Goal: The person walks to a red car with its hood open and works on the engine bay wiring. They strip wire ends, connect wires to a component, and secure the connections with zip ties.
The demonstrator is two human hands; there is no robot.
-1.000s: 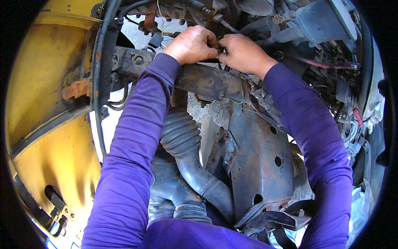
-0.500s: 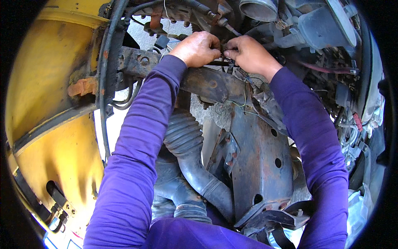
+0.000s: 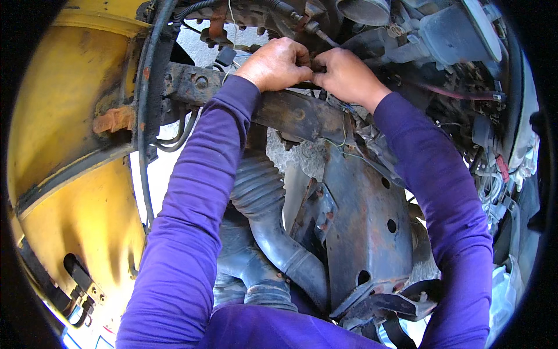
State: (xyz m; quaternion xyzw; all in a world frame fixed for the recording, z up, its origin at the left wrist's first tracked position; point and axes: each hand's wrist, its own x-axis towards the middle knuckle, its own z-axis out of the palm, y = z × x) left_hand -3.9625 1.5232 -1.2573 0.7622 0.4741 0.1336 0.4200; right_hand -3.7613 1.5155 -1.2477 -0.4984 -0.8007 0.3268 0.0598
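Note:
My left hand (image 3: 279,65) and my right hand (image 3: 349,78) meet just above a dark, rusty metal crossbeam (image 3: 290,115) in an engine bay, both with fingers curled in a pinch. Whatever sits between their fingertips is small and dark, too hidden to name. A thin pale wire (image 3: 232,20) hangs behind my left hand, beside a small black box (image 3: 225,56). Under my right hand, thin green and blue wires (image 3: 343,131) run down the beam's end. A metal rod with a fitting (image 3: 319,34) ends just above my fingers.
Yellow body panels (image 3: 70,93) fill the left side, edged by black hoses (image 3: 145,93). Below the beam are a corrugated rubber duct (image 3: 256,192) and a rusty plate with holes (image 3: 366,221). A grey reservoir (image 3: 442,41), red hose (image 3: 459,90) and tangled wiring (image 3: 494,192) occupy the right.
Both hands shifted slightly down and right with the view, then slightly up again, staying pinched together at the same spot above the beam.

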